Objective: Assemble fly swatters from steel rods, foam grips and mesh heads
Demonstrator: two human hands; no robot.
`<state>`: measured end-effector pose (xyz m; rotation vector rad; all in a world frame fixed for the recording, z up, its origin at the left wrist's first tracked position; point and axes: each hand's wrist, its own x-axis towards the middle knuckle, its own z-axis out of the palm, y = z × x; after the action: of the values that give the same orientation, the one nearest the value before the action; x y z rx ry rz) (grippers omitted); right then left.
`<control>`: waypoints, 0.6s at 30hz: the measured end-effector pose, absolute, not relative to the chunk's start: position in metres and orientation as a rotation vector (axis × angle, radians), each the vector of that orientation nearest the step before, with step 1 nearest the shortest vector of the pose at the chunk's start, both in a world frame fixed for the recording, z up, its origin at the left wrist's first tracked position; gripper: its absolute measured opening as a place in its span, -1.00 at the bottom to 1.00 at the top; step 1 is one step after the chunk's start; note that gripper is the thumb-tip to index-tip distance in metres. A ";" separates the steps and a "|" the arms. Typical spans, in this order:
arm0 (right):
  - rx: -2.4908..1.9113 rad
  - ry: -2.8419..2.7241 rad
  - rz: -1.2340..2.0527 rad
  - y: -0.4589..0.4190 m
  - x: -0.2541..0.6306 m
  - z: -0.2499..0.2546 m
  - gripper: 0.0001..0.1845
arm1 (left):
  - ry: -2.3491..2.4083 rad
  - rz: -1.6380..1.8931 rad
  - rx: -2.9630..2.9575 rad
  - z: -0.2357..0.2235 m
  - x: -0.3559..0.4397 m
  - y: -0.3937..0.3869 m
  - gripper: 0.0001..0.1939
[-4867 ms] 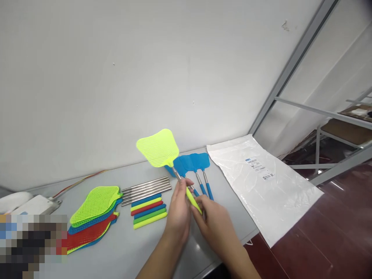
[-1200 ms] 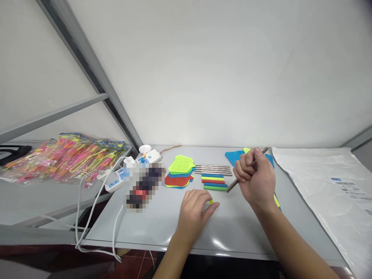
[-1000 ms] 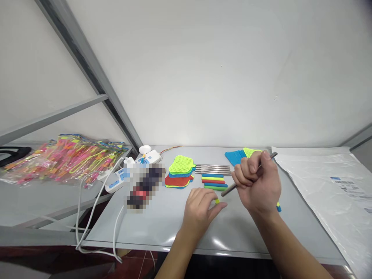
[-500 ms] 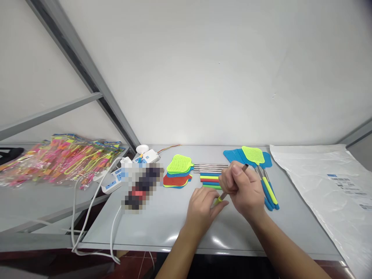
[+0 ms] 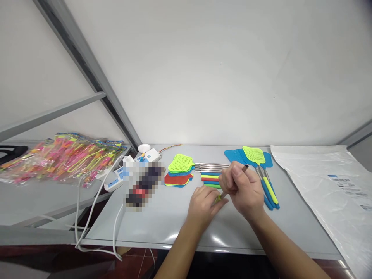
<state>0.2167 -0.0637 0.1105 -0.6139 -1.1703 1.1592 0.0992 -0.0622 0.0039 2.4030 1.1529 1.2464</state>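
Several metal rods point(image 5: 211, 167) lie side by side on a grey tabletop point(image 5: 145, 228), their left ends just beside a stack of swatter heads point(image 5: 180, 163) in yellow-green, blue and red. Directly in front of the rods is a row of coloured grips point(image 5: 210, 179), its right end hidden by the right hand point(image 5: 245, 192). This hand, in front of the rods' right end, is closed in a fist around a tilted metal tube point(image 5: 245, 167), whose upper end projects past the thumb. Nearer the wearer than the rods, the left hand point(image 5: 200, 203) has thumb and fingers closed on a yellow-green grip point(image 5: 217, 198), mostly concealed; the tube's lower end meets its mouth, and the depth of any insertion cannot be told. Right of the rods, assembled swatters point(image 5: 270, 190), blue with one yellow-green on top, overlap; farther right of them lies a white mailing bag point(image 5: 305, 197). Well left of the rods: white power strips point(image 5: 114, 182) and, beyond these, clear-bagged bright goods point(image 5: 69, 159).
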 end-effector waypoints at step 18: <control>-0.776 -1.268 1.100 -0.062 0.220 0.088 -0.59 | 1.156 1.140 2.380 -0.002 0.101 -0.062 -0.83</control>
<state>0.2204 -0.0624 0.0877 -0.7757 -1.2681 1.1001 0.1012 -0.0620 -0.0020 2.3801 1.1560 1.1395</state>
